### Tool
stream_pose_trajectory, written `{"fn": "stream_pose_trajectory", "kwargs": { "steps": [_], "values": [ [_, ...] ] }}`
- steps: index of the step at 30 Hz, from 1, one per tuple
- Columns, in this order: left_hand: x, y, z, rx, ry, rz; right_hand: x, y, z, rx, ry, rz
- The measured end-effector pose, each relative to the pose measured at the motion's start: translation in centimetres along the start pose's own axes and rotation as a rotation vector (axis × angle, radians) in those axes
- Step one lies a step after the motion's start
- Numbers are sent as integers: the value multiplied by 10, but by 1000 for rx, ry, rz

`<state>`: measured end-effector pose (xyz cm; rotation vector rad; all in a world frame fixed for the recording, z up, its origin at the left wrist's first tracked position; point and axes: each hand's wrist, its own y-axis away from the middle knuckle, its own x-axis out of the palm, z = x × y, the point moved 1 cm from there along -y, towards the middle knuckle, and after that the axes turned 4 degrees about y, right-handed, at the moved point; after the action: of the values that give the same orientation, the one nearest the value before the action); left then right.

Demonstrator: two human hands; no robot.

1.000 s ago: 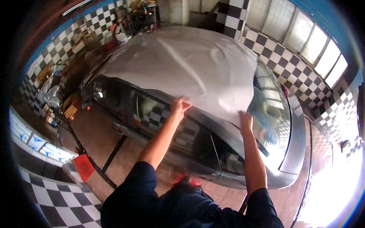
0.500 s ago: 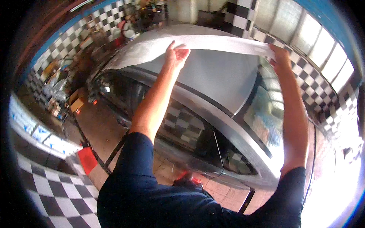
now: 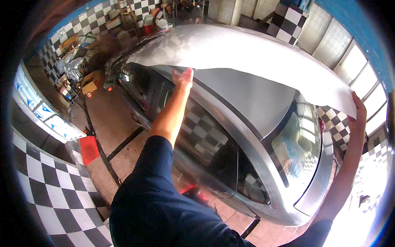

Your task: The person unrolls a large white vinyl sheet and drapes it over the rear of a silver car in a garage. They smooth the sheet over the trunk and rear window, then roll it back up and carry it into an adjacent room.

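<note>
A wide, thin whitish sheet (image 3: 247, 47) stretches in an arc above a silver-grey car (image 3: 247, 96), hiding the far part of its roof. My right hand (image 3: 359, 111) is closed on the sheet's right end, held out past the car's rear window (image 3: 304, 136). By the sheet's near edge, above the side windows, my left hand (image 3: 184, 78) is raised with its fingers apart and nothing in it. Whether its fingertips touch the sheet, I cannot tell. Both arms are stretched out far in front of me.
Boxes and silvery wrapping (image 3: 72, 68) clutter the far left, with a white bucket (image 3: 163, 25) at the back. A red panel (image 3: 89, 150) is on the floor at left, near a dark floor channel (image 3: 123, 144). Pale window panels (image 3: 345, 61) line the right.
My right hand has moved outward to the right with the sheet's end. More of the sheet is spread over the car. My left hand sits slightly lower, below the sheet's edge.
</note>
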<state>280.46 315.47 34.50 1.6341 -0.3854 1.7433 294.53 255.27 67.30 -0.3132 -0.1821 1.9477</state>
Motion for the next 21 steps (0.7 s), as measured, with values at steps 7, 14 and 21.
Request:
{"fn": "stream_pose_trajectory", "kwargs": {
  "steps": [7, 14, 21],
  "values": [
    [5, 60, 17, -5, -615, 359, -28, 43, -27, 10, 129, -230],
    [-26, 113, 44, -224, -794, 387, -18, 65, -58, 64, 32, -251],
    [-46, 117, 40, -236, -946, 272, -37, 67, -80, 56, 276, -220]
  ]
}}
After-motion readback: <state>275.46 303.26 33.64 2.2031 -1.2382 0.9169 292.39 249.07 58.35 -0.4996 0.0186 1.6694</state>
